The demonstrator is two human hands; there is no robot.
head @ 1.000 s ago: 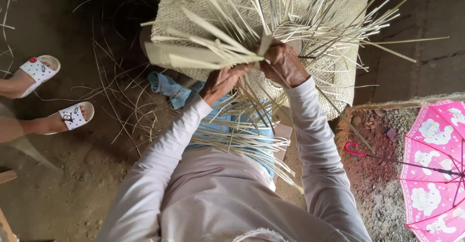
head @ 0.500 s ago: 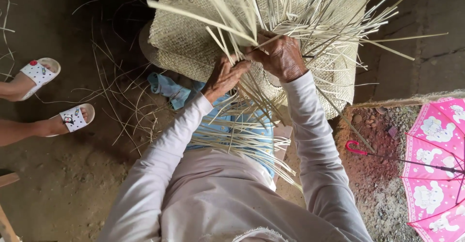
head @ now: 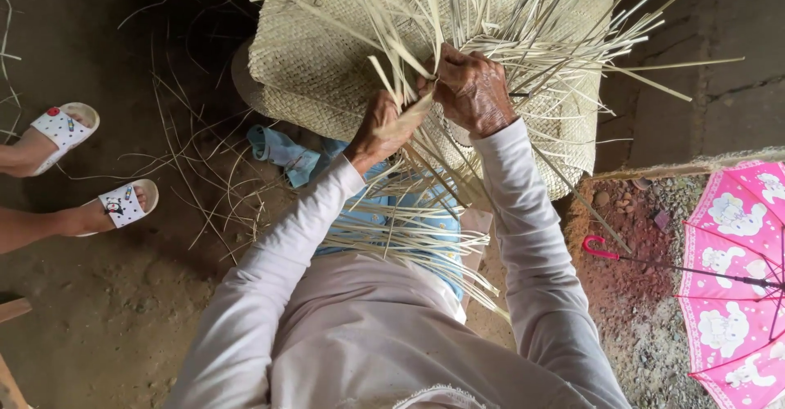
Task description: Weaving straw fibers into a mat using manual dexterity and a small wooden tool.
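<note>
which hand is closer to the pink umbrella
Right. The right hand grips straw strips on the woven mat, on the side toward the pink umbrella; the left hand is farther away.

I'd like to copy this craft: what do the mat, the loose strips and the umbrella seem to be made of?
Woven mat: likely dried palm or reed leaf, matte pale straw, with a fine plaited weave.
Loose strips: apparently the same leaf, flat, stiff, splayed from the mat's edge.
Umbrella: probably synthetic fabric, glossy pink print over thin dark ribs; its hooked handle looks plastic.

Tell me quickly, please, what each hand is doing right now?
Left hand: closed on pale straw strips at the woven mat.
Right hand: closed, gripping the loose strips at the mat's edge.
</note>
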